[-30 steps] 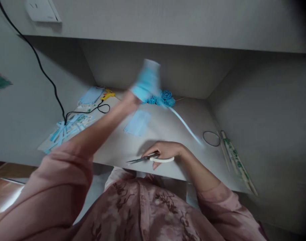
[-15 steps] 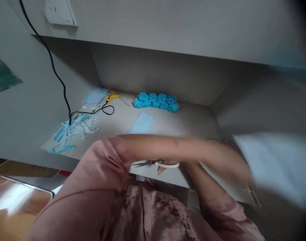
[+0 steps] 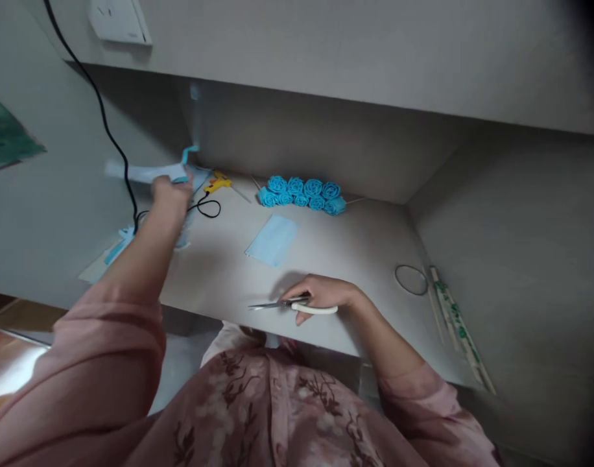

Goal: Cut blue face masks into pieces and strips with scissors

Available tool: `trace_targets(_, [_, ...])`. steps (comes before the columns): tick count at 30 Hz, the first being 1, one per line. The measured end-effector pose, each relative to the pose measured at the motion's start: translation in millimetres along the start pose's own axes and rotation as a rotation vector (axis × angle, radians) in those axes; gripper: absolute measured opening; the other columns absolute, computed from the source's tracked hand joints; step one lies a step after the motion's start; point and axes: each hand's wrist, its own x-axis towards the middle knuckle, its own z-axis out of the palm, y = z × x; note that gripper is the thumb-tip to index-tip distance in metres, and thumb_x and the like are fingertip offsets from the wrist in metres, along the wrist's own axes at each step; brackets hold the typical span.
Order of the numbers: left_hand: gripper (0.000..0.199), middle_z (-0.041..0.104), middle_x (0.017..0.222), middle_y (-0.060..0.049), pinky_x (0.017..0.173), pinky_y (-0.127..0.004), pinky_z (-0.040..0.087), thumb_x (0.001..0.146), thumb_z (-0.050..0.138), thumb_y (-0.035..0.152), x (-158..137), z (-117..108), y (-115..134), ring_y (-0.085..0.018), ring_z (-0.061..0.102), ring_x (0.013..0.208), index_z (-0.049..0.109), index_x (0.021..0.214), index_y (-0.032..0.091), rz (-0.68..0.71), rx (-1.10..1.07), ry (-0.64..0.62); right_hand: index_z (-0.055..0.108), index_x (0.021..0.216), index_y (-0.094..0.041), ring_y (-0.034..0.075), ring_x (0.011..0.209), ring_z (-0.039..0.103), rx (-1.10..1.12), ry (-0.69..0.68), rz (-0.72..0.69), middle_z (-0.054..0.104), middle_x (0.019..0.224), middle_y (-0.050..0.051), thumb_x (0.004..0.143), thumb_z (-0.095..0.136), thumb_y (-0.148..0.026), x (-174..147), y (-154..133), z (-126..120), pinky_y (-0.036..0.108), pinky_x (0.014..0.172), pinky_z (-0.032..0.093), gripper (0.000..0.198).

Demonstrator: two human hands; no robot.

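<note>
My left hand (image 3: 173, 188) is at the far left of the tabletop, closed around loose white and blue strips (image 3: 158, 173). The strips are smeared by motion, and one end sticks up against the wall. My right hand (image 3: 321, 292) rests near the front edge, gripping scissors (image 3: 314, 309) with white handles. Their dark blades point left. A flat light-blue face mask (image 3: 273, 240) lies beyond the scissors. Farther back, blue rolled roses (image 3: 301, 192) stand grouped in two rows. A stack of masks (image 3: 200, 176) is partly hidden behind my left hand.
A yellow glue gun (image 3: 219, 183) lies at the back left, its black cord (image 3: 102, 123) running up the left wall. Cut scraps (image 3: 119, 246) lie below my left arm. At right are a thin ring (image 3: 411, 279) and sticks with green-patterned wrapping (image 3: 462, 327). Walls enclose the tabletop.
My left arm has swung from the right side across to the far left, and strips now show in that hand. The right hand stays near the front edge with the scissors.
</note>
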Motion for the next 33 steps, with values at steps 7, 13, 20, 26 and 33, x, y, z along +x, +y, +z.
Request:
trace_targets(7, [0.029, 0.069, 0.097, -0.006, 0.091, -0.037, 0.052, 0.089, 0.035, 0.006, -48, 80, -6, -0.017, 0.063, 0.101, 0.054, 0.109, 0.013, -0.203, -0.539, -0.23, 0.062, 0.12, -0.016, 0.009, 0.062, 0.054, 0.425, 0.26, -0.121, 0.061, 0.076, 0.0, 0.07, 0.076, -0.052, -3, 16, 0, 0.023, 0.06, 0.044, 0.063])
trace_targets(13, [0.02, 0.071, 0.093, -0.011, 0.081, -0.043, 0.056, 0.081, 0.058, 0.018, -105, 141, -20, -0.028, 0.068, 0.094, 0.064, 0.098, 0.011, -0.062, -0.487, -0.599, 0.052, 0.113, -0.024, 0.011, 0.057, 0.051, 0.785, 1.108, -0.424, 0.049, 0.064, -0.005, 0.079, 0.063, -0.058, -8, 31, -19, 0.027, 0.061, 0.049, 0.049])
trace_targets(20, [0.025, 0.072, 0.09, -0.013, 0.073, -0.039, 0.056, 0.076, 0.064, 0.024, -111, 149, -43, -0.029, 0.069, 0.087, 0.067, 0.095, 0.01, -0.067, -0.353, -0.791, 0.043, 0.116, -0.028, 0.016, 0.094, 0.064, 0.681, 1.559, -0.144, 0.064, 0.102, 0.003, 0.077, 0.067, -0.047, -13, 35, -37, 0.031, 0.079, 0.054, 0.05])
trace_targets(26, [0.029, 0.072, 0.082, -0.012, 0.067, -0.035, 0.055, 0.069, 0.069, 0.027, -113, 160, -55, -0.026, 0.069, 0.08, 0.069, 0.09, 0.008, -0.054, -0.312, -0.875, 0.051, 0.114, -0.027, 0.015, 0.085, 0.065, 0.693, 1.432, -0.149, 0.067, 0.098, 0.002, 0.067, 0.078, -0.043, -9, 35, -33, 0.028, 0.07, 0.053, 0.057])
trace_targets(33, [0.041, 0.073, 0.089, -0.014, 0.068, -0.035, 0.056, 0.081, 0.064, 0.043, -111, 154, -76, -0.024, 0.069, 0.076, 0.069, 0.104, 0.01, -0.121, -0.259, -1.028, 0.06, 0.107, -0.026, 0.01, 0.061, 0.051, 0.71, 1.318, -0.076, 0.055, 0.075, -0.004, 0.058, 0.083, -0.036, -2, 34, -27, 0.027, 0.056, 0.046, 0.055])
